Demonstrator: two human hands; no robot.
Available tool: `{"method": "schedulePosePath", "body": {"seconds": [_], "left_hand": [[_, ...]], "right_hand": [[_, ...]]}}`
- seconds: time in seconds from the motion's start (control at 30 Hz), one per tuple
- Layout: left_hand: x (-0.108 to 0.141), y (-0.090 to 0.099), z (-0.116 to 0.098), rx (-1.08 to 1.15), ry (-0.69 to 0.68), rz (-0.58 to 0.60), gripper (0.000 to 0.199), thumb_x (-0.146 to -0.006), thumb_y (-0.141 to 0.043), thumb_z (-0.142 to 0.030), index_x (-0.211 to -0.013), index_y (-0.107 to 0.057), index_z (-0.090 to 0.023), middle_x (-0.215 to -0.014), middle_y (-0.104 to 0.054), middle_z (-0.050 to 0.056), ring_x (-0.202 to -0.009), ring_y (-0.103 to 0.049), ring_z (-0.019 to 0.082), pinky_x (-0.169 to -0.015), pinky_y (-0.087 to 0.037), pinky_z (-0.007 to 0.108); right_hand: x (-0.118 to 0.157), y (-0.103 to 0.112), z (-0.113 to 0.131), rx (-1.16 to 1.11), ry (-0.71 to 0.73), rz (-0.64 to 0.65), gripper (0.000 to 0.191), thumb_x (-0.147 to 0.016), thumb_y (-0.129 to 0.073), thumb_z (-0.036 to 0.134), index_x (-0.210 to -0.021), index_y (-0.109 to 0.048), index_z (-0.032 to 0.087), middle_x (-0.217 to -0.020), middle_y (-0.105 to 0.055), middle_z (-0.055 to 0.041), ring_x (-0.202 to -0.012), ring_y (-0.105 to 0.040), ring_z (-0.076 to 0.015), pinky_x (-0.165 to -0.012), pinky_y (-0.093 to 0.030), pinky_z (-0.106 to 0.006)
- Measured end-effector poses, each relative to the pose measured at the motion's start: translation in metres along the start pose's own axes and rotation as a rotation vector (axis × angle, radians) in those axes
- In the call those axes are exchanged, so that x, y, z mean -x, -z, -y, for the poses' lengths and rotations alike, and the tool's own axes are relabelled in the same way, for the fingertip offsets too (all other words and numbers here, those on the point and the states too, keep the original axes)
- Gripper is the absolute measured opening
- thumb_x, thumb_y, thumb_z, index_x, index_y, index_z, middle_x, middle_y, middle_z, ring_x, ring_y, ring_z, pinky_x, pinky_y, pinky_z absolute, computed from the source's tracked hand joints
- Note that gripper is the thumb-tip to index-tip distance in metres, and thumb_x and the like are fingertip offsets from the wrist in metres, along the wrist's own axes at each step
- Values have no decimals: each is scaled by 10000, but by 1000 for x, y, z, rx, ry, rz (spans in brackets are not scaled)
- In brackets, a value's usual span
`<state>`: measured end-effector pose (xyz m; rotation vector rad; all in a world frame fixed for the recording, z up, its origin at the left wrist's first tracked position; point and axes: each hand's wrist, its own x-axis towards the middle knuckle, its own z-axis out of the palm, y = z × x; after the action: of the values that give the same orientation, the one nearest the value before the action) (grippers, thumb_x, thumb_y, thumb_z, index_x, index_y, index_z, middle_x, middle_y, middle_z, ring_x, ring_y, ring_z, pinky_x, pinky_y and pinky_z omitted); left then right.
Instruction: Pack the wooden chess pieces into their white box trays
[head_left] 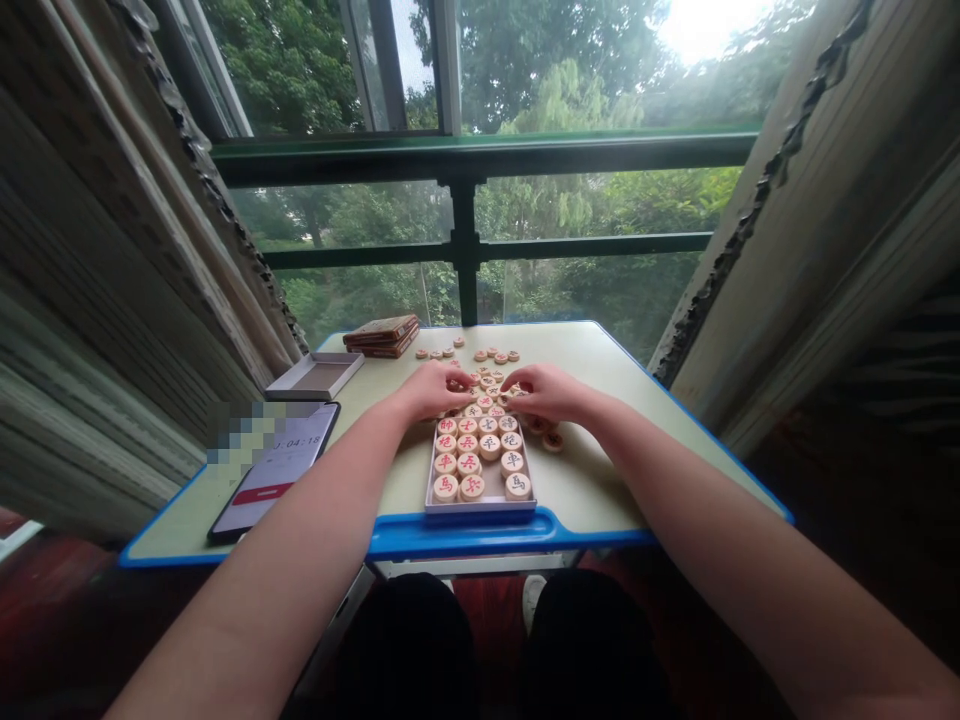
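Nearest us on the tabletop (592,480), the box (495,488) holds stacked pieces (467,462); just beyond it, loose round pieces (486,402) lie between our left hand (430,388) and right hand (547,391), near both. Our forearms slant inward, fingers loosely curled; we cannot tell whether either grip has a piece.

Daylight glares through the window (448,70), upper right; the edge curtains (97,180) stretch, perhaps blurred; the floor (491,615) is dim.
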<state>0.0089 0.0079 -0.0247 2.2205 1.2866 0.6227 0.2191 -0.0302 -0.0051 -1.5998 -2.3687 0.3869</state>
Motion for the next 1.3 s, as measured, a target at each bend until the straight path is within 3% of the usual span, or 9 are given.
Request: {"method": "schedulePosePath", "body": {"seconds": [0.3,0.4,0.5,0.6,1.3], "left_hand": [[4,2,-4,-28,-30,-29,349,-657,-674,-345,-954,-712,-166,-1000,-697,59,-901,-624,204,-791,-492,285],[4,2,-5,-42,-70,-34,347,-664,-668,-385,-925,-718,-162,-973,-701,63,-889,-628,207,-781,-494,287],[3,1,-3,-52,-97,-50,364,-672,-652,-435,-903,-719,-161,-941,-705,64,-862,-634,208,-770,-495,293],[1,0,-2,-54,-105,-65,372,-662,-656,-450,-891,-722,-165,-932,-709,65,-855,-636,209,-776,-494,294],[3,-1,-3,-61,-89,-101,339,-692,-622,-464,-811,-733,-167,-854,-705,56,-778,-611,192,-734,-473,303]], "right_hand": [[3,7,4,-23,-8,-29,265,-703,-635,342,-882,-697,156,-687,-561,-9,-621,-467,-120,-546,-321,-224],[14,14,18,-70,116,-11,264,-692,-646,367,-851,-680,159,-694,-540,2,-645,-465,-118,-567,-323,-221],[28,18,34,-114,298,121,274,-693,-649,393,-852,-658,170,-669,-511,21,-623,-444,-107,-563,-313,-220],[37,17,45,-80,374,209,256,-693,-657,386,-817,-632,163,-677,-522,17,-626,-444,-108,-563,-310,-222],[36,6,48,-55,453,274,119,-687,-667,252,-678,-607,149,-709,-582,2,-613,-471,-95,-547,-330,-211]]}}
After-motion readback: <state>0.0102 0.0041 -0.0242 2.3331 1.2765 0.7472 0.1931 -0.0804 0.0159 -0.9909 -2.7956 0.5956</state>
